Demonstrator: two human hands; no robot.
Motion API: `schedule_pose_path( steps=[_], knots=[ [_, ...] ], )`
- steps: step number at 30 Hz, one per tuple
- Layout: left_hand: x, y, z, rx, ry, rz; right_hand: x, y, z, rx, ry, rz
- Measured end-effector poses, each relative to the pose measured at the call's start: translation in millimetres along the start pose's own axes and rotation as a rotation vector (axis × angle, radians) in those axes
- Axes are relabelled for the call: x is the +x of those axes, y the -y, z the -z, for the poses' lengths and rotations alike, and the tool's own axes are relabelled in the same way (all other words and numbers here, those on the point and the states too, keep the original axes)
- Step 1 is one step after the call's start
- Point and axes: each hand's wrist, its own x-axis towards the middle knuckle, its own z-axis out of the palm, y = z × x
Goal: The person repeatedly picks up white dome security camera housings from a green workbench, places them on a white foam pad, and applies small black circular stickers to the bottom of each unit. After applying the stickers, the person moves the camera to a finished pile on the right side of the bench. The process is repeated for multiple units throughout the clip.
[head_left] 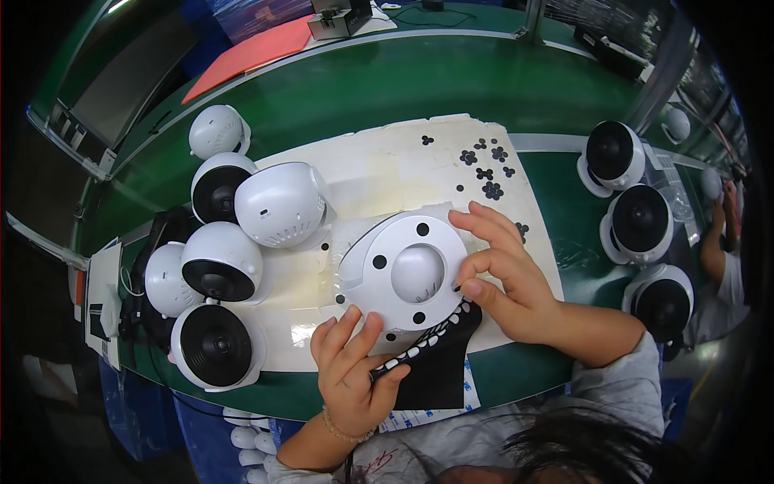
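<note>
A white security camera (367, 266) lies in front of me with its ring-shaped base (401, 294) facing up. Three black round pads sit on the ring, spaced around its hole. At the ring's right edge, my right hand (516, 294) has thumb and index finger closed on a small black round pad (456, 288), its other fingers raised. My left hand (351, 375) grips the end of a black pad sheet (439, 355) with white gaps along its upper edge, between thumb and fingers. The left fingertips are close to the camera's lower left side.
Several white cameras (278, 206) with black fronts crowd the left side, some touching. More cameras (641, 222) stand in a column at the right. Black pad scraps (493, 190) are stuck on the cream board (379, 153) over the green table (484, 81). Another person's arm (713, 250) shows far right.
</note>
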Motion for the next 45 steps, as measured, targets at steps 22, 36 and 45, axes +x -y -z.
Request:
schedule_pose_path(
  steps=[22,36,45],
  knots=[
    [0,0,5,-0.011,-0.01,-0.01,9,-4,-8,0.911,0.103,-0.566],
    [1,4,4,-0.486,0.216,-0.086,90,-224,94,-1.165,-0.16,-0.352],
    [-6,12,14,-0.367,0.375,-0.331,247,-140,-95,-0.396,0.511,0.071]
  ],
)
